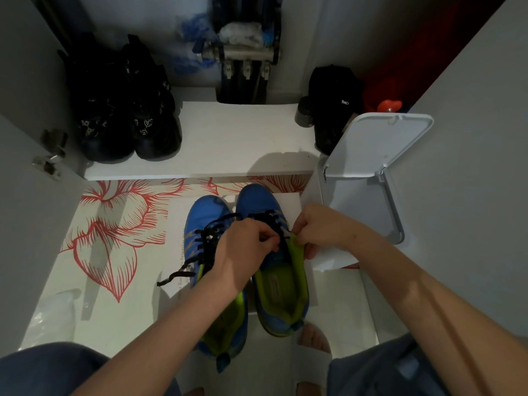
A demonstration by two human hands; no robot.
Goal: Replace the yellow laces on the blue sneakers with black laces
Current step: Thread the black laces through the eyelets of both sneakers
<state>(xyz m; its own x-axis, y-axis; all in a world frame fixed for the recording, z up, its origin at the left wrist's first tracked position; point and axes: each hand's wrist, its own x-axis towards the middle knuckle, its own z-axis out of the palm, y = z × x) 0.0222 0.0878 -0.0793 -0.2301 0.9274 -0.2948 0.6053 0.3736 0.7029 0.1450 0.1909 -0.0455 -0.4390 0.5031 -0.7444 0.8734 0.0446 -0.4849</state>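
Two blue sneakers, each threaded with one black lace. The left hand fingers pinch one black lace; the right hand fingers pinch one green tongue.

Your L sneaker & R sneaker, both blue w/ lime-green insoles, sit side by side on a white sheet, toes pointing away from you. L is laced in black, w/ a loose lace end trailing left. R has black lace across its eyelets; your left hand pinches it, your right hand pinches the lime tongue.
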